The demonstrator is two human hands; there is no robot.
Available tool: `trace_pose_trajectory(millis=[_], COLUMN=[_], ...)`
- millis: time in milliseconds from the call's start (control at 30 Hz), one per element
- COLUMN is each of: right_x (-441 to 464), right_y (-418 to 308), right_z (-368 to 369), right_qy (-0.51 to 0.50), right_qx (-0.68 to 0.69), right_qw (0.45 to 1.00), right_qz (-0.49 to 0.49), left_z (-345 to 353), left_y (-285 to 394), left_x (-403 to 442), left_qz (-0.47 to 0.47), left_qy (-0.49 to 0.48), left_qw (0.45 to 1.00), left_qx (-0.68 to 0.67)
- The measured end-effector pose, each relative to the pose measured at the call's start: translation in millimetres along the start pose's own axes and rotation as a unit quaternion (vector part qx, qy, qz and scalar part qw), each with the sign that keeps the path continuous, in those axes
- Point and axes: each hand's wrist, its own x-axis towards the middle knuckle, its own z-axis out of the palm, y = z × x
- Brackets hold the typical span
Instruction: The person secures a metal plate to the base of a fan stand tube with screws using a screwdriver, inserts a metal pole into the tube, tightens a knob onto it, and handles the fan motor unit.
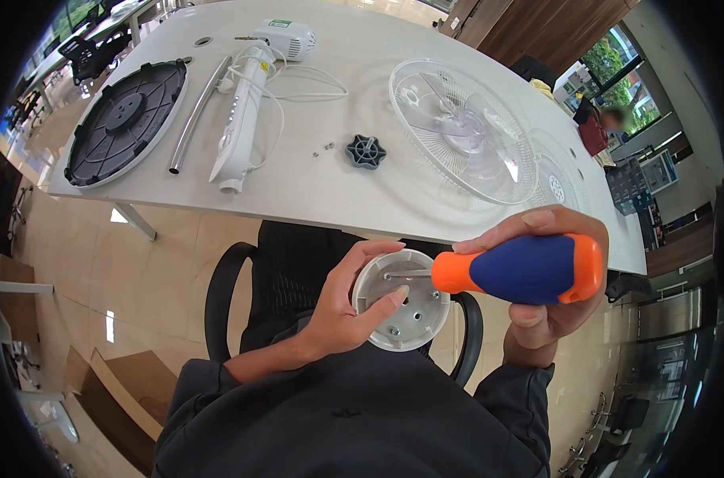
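My left hand [347, 299] is closed round a round white plastic cover [419, 328], thumb over its inner face. Several screw holes or screws show inside the cover. An orange and blue screwdriver [521, 269] is gripped by the handle in my right hand [565, 231]. Its thin shaft points left into the cover, with the tip at a screw spot near the upper left. Whether the tip sits in a screw head is too small to tell. The cover is held above my lap, in front of the table edge.
On the white table [330, 199] lie a black round base [127, 111], a metal tube [198, 119], a white fan body [246, 119] with cord, a dark knob [366, 151], small screws [323, 149] and a fan grille [461, 131]. A cardboard box [123, 390] stands on the floor. A person [597, 131] sits far right.
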Motion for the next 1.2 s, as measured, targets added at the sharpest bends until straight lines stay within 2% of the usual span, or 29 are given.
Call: trace_pose_trajectory(millis=[67,467,567,700,767,800,867,900,1000,1033,1100,1133,1200], right_x=[-0.2,-1.9,-3.4,1.8,6.6,11.3,22.5,28.3,49.9,52.1,55.6,56.0,53.3], right_y=[0.9,0.3,4.0,1.9,-1.8,-9.3,-25.9,-22.3,-19.0,-16.2,-8.2,-16.4,-20.9], right_z=[-4.2,-12.5,-8.4,-4.1,7.0,5.1,-0.1,-0.3,11.2,13.8,17.2,12.9,12.7], right_qy=[-0.053,-0.095,-0.065,-0.082,0.017,0.018,-0.128,-0.125,-0.15,-0.149,-0.226,-0.265,-0.231], right_qx=[0.006,-0.011,0.01,-0.019,-0.043,-0.045,-0.248,-0.25,-0.287,-0.287,-0.137,-0.173,-0.162], right_qw=[0.997,0.995,0.997,0.996,0.991,0.991,0.95,0.95,0.919,0.919,0.95,0.935,0.945], right_qz=[-0.051,-0.038,-0.034,-0.037,-0.125,-0.126,-0.139,-0.14,-0.223,-0.225,-0.17,-0.159,-0.167], left_z=[0.6,2.4,2.2,1.8,0.9,1.0,2.0,2.6,5.6,5.9,5.6,5.4,2.2], left_y=[1.0,0.2,1.3,2.1,1.9,1.4,-0.9,-1.9,-3.3,-2.4,-0.7,-3.7,-0.9], left_x=[-1.4,0.2,1.5,2.1,1.6,1.4,0.5,0.4,-0.4,-1.1,-2.2,-1.8,1.8], left_qz=[0.003,-0.001,-0.006,-0.01,-0.009,-0.009,-0.008,-0.007,0.013,0.015,0.01,0.017,0.015], left_qy=[-0.003,-0.005,-0.003,-0.002,-0.003,-0.004,-0.003,0.002,0.017,0.017,0.015,0.012,0.005], left_qw=[1.0,1.0,1.0,1.0,1.0,1.0,1.0,1.0,0.999,0.999,1.0,1.0,1.0], left_qx=[0.003,0.002,0.002,-0.006,-0.002,0.002,0.004,0.005,-0.041,-0.04,0.019,-0.004,0.003])
